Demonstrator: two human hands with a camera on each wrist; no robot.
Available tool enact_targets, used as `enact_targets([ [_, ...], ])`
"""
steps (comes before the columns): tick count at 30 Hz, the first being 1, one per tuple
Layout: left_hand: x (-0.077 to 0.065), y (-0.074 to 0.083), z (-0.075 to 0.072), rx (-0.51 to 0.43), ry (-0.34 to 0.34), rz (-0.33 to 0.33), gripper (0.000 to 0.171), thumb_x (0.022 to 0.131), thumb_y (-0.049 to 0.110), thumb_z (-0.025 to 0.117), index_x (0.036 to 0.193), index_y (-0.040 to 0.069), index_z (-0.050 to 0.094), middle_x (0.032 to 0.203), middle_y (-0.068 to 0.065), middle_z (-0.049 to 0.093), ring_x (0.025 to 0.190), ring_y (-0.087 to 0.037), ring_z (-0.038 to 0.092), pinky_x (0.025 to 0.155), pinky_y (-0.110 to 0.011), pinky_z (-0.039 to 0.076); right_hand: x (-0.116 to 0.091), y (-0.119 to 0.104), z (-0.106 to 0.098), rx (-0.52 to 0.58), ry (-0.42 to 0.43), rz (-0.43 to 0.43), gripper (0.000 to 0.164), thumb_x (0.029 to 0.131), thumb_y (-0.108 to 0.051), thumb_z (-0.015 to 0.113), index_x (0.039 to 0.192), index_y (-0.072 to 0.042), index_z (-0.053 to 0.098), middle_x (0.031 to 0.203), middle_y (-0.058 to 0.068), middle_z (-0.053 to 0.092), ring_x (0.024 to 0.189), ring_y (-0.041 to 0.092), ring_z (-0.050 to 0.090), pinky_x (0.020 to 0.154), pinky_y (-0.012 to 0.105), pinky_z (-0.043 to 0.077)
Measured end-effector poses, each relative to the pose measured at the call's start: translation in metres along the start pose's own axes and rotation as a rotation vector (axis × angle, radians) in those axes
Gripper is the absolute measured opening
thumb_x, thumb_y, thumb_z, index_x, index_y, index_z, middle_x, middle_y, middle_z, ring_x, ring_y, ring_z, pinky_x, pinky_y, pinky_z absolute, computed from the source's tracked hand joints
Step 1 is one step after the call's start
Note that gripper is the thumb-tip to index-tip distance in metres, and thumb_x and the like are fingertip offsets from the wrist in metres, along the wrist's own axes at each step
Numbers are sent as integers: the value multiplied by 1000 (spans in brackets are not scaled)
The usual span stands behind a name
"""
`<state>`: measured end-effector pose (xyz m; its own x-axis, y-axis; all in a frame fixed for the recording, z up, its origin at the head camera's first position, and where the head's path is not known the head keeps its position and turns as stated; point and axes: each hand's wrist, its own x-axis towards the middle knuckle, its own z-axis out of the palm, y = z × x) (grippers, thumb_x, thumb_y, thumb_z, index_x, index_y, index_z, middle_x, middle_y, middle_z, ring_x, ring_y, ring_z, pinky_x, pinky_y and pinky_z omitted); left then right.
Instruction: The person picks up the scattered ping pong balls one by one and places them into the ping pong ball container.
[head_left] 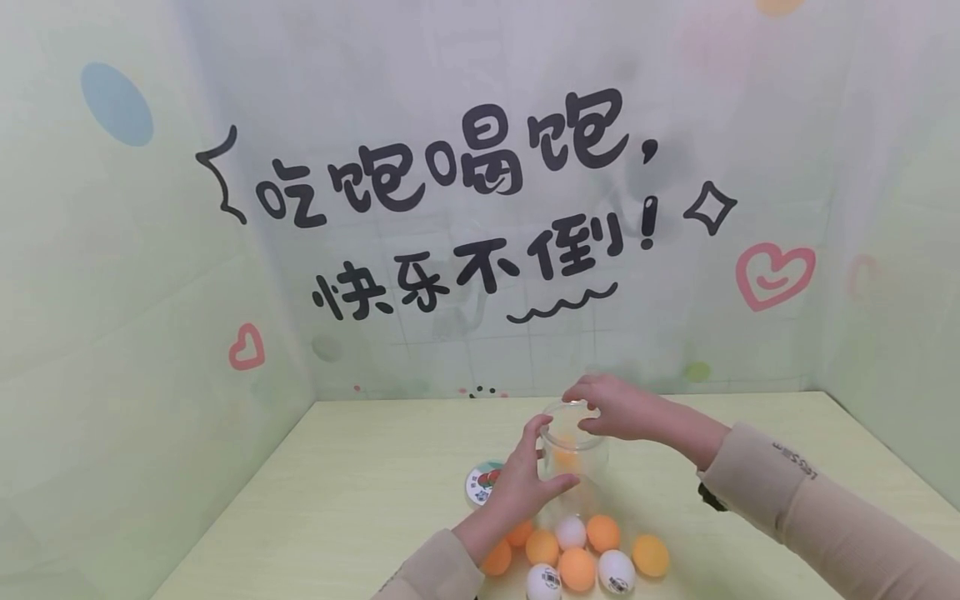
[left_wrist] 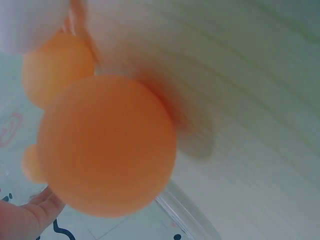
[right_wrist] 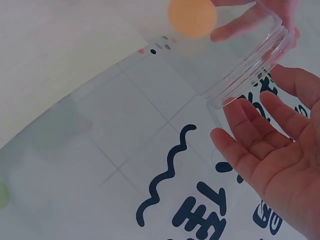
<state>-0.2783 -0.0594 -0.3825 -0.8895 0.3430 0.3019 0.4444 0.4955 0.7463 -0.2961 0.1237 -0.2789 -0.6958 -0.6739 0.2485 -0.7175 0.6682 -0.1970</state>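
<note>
In the head view a clear jar (head_left: 592, 457) stands toward the back of the table with an orange ball (head_left: 564, 454) inside. My left hand (head_left: 521, 479) grips the jar from its left side, thumb in front and fingers near the rim. Over the mouth, at the right, is my right hand (head_left: 618, 408). The right wrist view has that hand (right_wrist: 280, 135) with loosely bent fingers beside the jar's rim (right_wrist: 250, 70), nothing held in them. An orange ball (right_wrist: 192, 17) shows through the jar wall there.
Several loose balls lie in front of the jar, among them an orange ball (head_left: 577, 569) and a white ball (head_left: 617, 571). A round printed disc (head_left: 480, 483) lies left of the jar, partly behind my left hand. Printed wall sheets (head_left: 420, 350) enclose the table (head_left: 300, 492).
</note>
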Motion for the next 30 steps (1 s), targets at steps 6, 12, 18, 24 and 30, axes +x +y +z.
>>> enact_targets([
  [6,0,0,0,-6,-5,5,77,79,27,72,138,20,23,138,-20,38,110,-37,53,79,-43,50,-6,5,-5,4,58,-15,29,78,-3,65,106,5,61,101,15,61,80,24,62,70,31,52],
  [12,0,-1,0,-31,-11,-4,77,79,28,72,138,21,24,139,-18,37,111,-38,51,78,-43,50,-18,7,-13,-1,81,13,29,78,-4,65,107,3,61,103,14,62,81,23,61,70,32,52],
  [18,-1,-3,-2,-25,-1,-11,77,78,29,72,137,21,24,139,-18,37,111,-38,52,78,-44,50,-33,7,-13,24,99,35,30,79,-6,67,107,1,61,102,11,62,81,20,60,70,29,51],
  [24,-1,-2,-1,-29,-7,-4,77,78,29,72,137,21,24,138,-18,38,111,-39,51,79,-45,50,-52,8,-6,69,109,55,34,78,-10,70,109,-1,59,100,7,61,82,16,57,70,29,50],
  [30,-1,-1,-1,-33,-13,-32,79,78,29,72,139,21,23,139,-16,37,113,-38,50,81,-45,50,-67,6,6,137,62,79,31,79,-17,70,105,-5,58,86,-6,55,78,9,50,67,25,47],
])
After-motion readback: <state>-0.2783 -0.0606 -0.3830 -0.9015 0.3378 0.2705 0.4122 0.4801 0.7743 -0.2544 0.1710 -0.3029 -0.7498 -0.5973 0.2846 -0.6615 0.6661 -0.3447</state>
